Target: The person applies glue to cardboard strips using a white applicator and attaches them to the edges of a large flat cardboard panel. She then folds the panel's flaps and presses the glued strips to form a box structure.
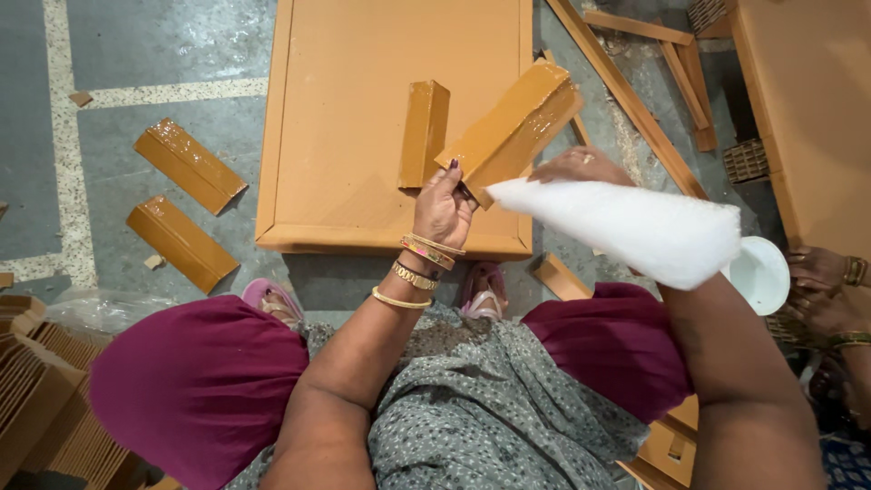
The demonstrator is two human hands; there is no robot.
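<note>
Glossy brown block [515,127]: pinched in our left hand [442,209] above the flat board [345,54]. Right hand [581,166] closed on a white cloth [635,227], touching the block. We judge steady, even wiping best. Right fingers hidden; another person's hands [826,281] partly cut off.

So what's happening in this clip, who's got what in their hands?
A seated person's left hand holds a glossy orange-brown rectangular block over a large flat orange-brown board lying on the grey floor. The right hand is partly hidden behind a white fluffy wad. Another glossy block lies on the board, two more lie on the floor to the left. A co-worker's hands show at the right edge.
</note>
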